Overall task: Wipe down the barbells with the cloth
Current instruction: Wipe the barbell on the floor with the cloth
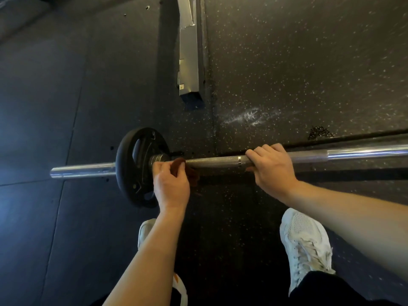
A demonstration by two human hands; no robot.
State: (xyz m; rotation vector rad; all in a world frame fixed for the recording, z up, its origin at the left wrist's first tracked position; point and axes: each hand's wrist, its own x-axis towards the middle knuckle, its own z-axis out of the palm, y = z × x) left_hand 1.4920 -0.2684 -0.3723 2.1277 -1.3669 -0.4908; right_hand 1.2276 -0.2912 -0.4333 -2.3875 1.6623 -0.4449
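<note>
Forearms and two white shoes point(306, 246) fill the near edge, the person standing over a barbell point(216, 161) that lies across the rubber floor point(287, 62). The left hand point(171, 184) pinches a brown cloth point(178, 162) against the shaft, just beside the collar of the black weight plate point(134, 166). The right hand point(272, 166) is curled over the knurled section farther along, steadying it.

Handling: the bar is judged heavy, rigid and apt to roll. The knurling offers the surer hold, the polished sleeve probably a slippery one. The cloth looks soft and light enough to wrap the shaft.

Obstacles: the plate interrupts any continuous pass onto the sleeve, and the right hand covers part of the shaft. A metal beam point(189, 51) and a chalk smear point(251, 114) lie beyond, well apart.
</note>
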